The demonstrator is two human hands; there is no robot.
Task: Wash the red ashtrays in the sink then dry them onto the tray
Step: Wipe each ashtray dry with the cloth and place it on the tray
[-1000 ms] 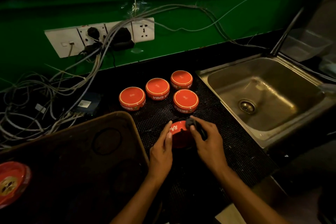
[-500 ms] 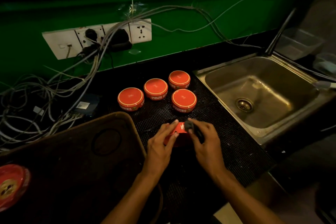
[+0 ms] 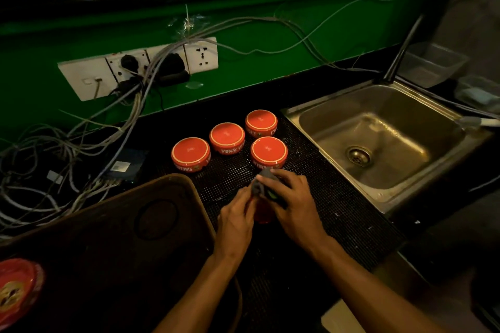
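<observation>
Four red ashtrays (image 3: 227,136) upside down on the black mat; a fifth ashtray (image 3: 262,212) between the hands; steel sink (image 3: 378,140) right; brown tray (image 3: 130,224) left.

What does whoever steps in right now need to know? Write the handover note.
Left hand: holds the ashtray in hand over the black mat.
Right hand: grips a dark cloth pressed onto that ashtray, wiping it.
Four red ashtrays sit upside down on the mat, left of the sink.
The brown tray holds one red ashtray at its near left corner.
Left: finish wiping, place on tray, then the four.
</observation>
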